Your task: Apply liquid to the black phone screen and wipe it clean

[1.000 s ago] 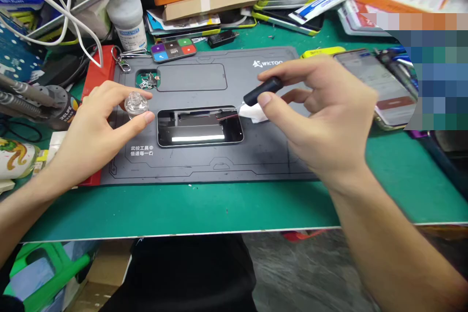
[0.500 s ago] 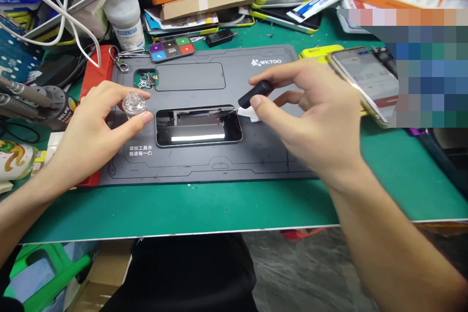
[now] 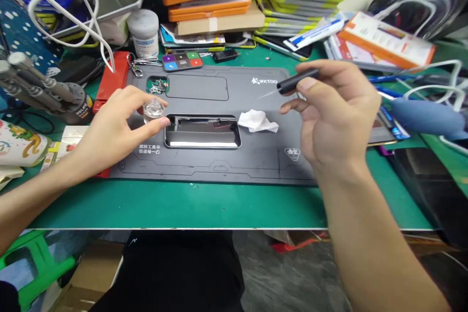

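Note:
A small clear glass bottle (image 3: 153, 110) is pinched between the thumb and fingers of my left hand (image 3: 122, 119), beside the phone's left end. My right hand (image 3: 338, 107) grips a black cap (image 3: 298, 81) with a thin pale tip that points down and left, raised above the mat. Below and between my hands lies a smartphone (image 3: 203, 131), its dark glossy face up and reflecting light. A crumpled white wipe (image 3: 258, 121) rests at the phone's right end. Both lie on a grey work mat (image 3: 190, 163).
Small metal parts (image 3: 157, 86) sit in a mat recess. Behind stand a white paste jar (image 3: 143, 34), orange cases (image 3: 212, 9) and a stack of yellow-grey cases (image 3: 307, 5). A screwdriver holder (image 3: 75, 100) is at left; a dark pouch (image 3: 431, 185) lies at right.
My right hand has lifted the black cap up and right, away from the phone, baring its thin tip and the wipe. My left hand still holds the bottle. The camera view has shifted.

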A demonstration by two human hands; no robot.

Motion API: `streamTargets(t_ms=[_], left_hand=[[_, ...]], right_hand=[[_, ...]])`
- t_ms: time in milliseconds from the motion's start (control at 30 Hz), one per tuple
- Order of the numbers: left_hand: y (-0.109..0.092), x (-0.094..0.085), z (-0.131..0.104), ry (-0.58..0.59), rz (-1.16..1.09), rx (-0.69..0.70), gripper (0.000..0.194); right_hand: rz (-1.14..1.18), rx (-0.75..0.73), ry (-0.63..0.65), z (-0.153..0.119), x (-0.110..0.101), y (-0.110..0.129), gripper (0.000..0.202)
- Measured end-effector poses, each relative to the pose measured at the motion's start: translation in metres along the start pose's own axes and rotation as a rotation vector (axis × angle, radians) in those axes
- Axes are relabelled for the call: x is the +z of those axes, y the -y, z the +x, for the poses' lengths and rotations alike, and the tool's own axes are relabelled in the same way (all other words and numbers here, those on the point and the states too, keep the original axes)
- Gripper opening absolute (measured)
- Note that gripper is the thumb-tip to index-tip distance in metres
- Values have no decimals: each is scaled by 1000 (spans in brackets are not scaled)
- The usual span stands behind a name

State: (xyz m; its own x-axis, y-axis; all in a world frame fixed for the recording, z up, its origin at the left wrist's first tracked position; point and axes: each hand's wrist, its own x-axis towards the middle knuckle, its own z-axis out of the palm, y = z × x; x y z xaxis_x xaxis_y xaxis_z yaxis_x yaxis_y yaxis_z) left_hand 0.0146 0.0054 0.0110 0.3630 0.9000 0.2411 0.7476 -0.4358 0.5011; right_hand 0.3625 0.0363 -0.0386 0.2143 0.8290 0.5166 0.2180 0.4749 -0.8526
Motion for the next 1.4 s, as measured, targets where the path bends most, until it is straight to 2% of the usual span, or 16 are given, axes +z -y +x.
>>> streamTargets(t_ms=[100, 267, 367, 533, 667, 933, 1167, 1233, 1333, 1400], left_hand=[[4, 3, -3, -9, 1, 75, 34], [6, 5, -7, 7, 21, 141, 34], [6, 4, -8, 7, -2, 138, 35], [6, 4, -8, 7, -34, 89, 38], [6, 5, -7, 3, -26, 88, 39], [3, 4, -6, 19, 20, 95, 37], [5, 5, -6, 8, 8, 126, 35], [5, 5, -6, 24, 5, 138, 33], [3, 5, -6, 56, 8, 140, 34], [2, 4, -6, 67, 12, 134, 34]], right_hand=[[89, 33, 59, -7, 15, 21, 23], [62, -29, 278, -24, 66, 83, 26], [2, -90, 303, -24, 92, 100, 23], [-39, -129, 318, -19, 108, 90, 25], [-76, -152, 350, -20, 109, 86, 26], [-115, -164, 427, -26, 114, 94, 25], [-78, -242, 550, -29, 113, 87, 33], [-112, -252, 543, -30, 115, 83, 32], [-177, -274, 468, -30, 117, 79, 15], [-205, -301, 433, -30, 116, 79, 17]])
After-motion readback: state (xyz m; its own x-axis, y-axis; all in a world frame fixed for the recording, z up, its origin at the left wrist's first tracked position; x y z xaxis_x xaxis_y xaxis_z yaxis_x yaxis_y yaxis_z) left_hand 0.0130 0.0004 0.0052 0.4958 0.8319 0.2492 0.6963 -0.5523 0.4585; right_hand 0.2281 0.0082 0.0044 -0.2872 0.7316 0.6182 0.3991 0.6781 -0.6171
